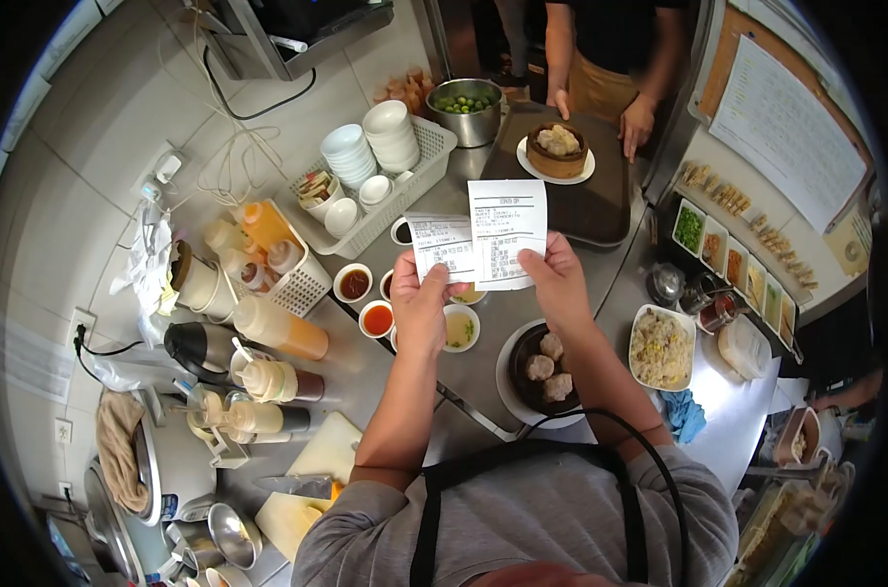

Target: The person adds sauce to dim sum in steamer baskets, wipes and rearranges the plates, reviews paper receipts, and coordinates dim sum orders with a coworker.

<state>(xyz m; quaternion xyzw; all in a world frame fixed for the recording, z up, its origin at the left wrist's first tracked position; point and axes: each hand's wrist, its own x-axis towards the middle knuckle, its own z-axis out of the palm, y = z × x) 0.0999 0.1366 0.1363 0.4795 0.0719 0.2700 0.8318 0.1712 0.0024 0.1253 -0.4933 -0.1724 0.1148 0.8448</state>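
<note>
Two printed paper receipts are held up over the steel counter. My left hand (424, 298) pinches the left receipt (442, 245) at its lower edge. My right hand (558, 284) grips the right receipt (509, 230), which overlaps the left one. Just below the papers stand small sauce cups, among them a red sauce cup (377, 319) and a cup of clear liquid with green bits (461, 328). Between my forearms, a dark bowl of dumplings (541, 368) rests on a white plate. To the right of my right forearm is a white dish of fried rice (662, 347).
Another person's hands (637, 122) are at a brown tray (600, 210) bearing a bamboo steamer (557, 154). White bowls fill a basket (429, 157) beside a pot of green fruit (465, 110). Left are sauce bottles (280, 328) and a knife (302, 485) on a cutting board (332, 445).
</note>
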